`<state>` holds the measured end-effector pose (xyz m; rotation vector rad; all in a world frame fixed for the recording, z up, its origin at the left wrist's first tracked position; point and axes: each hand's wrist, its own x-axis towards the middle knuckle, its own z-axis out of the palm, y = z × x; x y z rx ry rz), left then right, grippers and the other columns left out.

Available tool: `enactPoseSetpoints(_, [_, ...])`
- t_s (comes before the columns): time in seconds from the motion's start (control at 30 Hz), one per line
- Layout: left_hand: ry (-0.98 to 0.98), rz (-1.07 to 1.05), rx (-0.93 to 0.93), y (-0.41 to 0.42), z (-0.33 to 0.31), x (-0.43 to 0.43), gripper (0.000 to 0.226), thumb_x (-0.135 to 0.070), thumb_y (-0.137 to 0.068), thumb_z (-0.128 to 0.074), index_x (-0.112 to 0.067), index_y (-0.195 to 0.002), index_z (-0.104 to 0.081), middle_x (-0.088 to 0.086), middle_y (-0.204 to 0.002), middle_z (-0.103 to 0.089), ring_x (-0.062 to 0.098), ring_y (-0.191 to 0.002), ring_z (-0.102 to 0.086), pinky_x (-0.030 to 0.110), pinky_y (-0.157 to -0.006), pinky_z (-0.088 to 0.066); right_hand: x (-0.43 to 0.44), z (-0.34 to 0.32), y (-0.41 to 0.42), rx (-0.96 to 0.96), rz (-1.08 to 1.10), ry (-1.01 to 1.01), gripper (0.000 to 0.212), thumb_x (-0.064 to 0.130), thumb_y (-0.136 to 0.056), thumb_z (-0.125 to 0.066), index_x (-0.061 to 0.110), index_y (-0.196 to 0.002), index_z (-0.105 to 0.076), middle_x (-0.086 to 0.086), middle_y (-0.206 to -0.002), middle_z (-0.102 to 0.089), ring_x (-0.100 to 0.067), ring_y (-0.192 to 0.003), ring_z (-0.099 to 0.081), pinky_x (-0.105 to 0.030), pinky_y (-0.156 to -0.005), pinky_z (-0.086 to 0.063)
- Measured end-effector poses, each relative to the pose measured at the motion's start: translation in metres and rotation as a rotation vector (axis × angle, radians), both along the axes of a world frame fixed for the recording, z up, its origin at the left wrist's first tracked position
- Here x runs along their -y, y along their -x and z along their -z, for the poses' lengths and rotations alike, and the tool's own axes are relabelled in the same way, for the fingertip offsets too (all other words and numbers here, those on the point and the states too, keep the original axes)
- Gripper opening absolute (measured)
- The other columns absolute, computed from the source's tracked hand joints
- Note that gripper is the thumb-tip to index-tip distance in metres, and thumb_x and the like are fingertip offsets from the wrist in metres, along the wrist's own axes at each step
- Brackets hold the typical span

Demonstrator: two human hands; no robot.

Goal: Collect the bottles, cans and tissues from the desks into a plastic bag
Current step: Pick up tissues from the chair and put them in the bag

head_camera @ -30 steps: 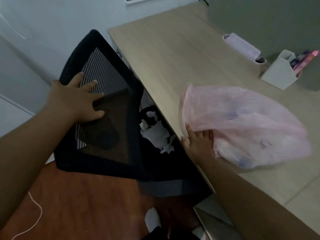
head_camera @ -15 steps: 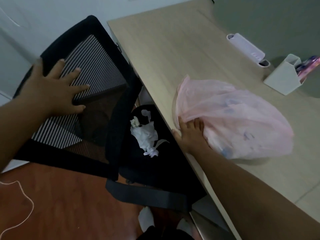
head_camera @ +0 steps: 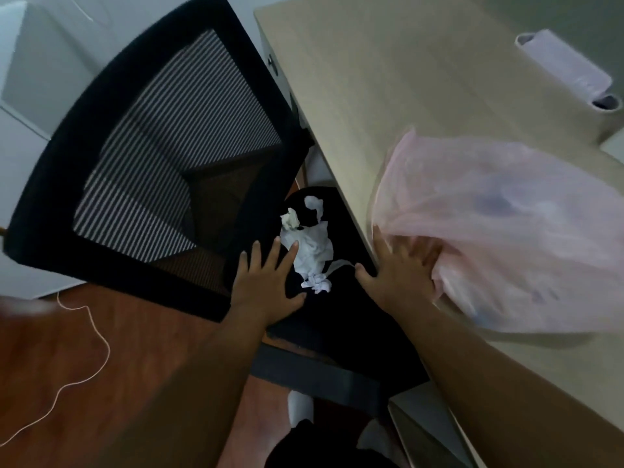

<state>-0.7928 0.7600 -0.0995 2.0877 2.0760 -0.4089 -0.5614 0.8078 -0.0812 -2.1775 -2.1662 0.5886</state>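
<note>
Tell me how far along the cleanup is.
Done: the pink bag on the desk already holds blurred items. In hand: left hand open at the crumpled tissues on the chair seat, right hand resting on the bag. Left: bagging those tissues.

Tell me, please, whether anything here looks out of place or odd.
Crumpled white tissues lie on the black chair seat beside the desk, not on a desktop. The left hand, fingers spread, is at them. The pink plastic bag sits at the desk edge, touching the right hand. A thin cord lies loose on the floor.
</note>
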Motion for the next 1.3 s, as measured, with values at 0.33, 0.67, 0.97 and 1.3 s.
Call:
enactPoseSetpoints(0.33, [0.116,0.020,0.144,-0.022,0.100,-0.094,0.109,-0.078,-0.077,-0.048,-0.041,-0.142,0.030,0.005,-0.161,0.026,0.048,-0.146,0.011,0.057,-0.118,-0.004,-0.065,0.013,0.015,0.065,-0.090,-0.060,0.081,0.056,-0.082,-0.045,0.038,-0.151,-0.005,-0.017,-0.157,-0.015,-0.053,-0.140,0.015,-0.071,-0.107,0.004])
enactPoseSetpoints(0.67, [0.294,0.034,0.048,-0.022,0.159,-0.162,0.120,-0.075,-0.073,-0.061,-0.040,-0.149,0.025,0.008,-0.159,0.030,0.052,-0.144,0.014,0.068,-0.113,-0.004,-0.090,0.021,0.024,0.087,-0.068,-0.146,0.078,0.060,-0.080,-0.041,0.034,-0.149,-0.015,-0.020,-0.151,-0.028,-0.051,-0.143,0.003,-0.066,-0.112,0.006])
enactPoseSetpoints(0.97, [0.320,0.010,-0.049,0.003,0.180,-0.220,0.125,-0.090,-0.059,-0.055,-0.047,-0.148,0.022,0.013,-0.158,0.032,0.056,-0.141,0.016,0.072,-0.108,-0.004,-0.089,0.018,0.026,0.080,-0.049,-0.152,0.077,0.059,-0.080,-0.048,0.034,-0.148,-0.021,-0.017,-0.147,-0.033,-0.048,-0.143,-0.005,-0.063,-0.115,0.003])
enactPoseSetpoints(1.3, [0.356,0.080,0.316,0.005,0.196,-0.205,0.038,-0.023,-0.095,-0.050,-0.016,-0.133,-0.049,0.013,-0.128,-0.053,0.036,-0.121,-0.040,0.039,-0.084,-0.045,-0.088,0.015,0.029,0.080,-0.035,-0.142,0.079,0.058,-0.080,-0.049,0.032,-0.149,-0.022,-0.018,-0.148,-0.034,-0.045,-0.143,-0.008,-0.059,-0.116,0.004])
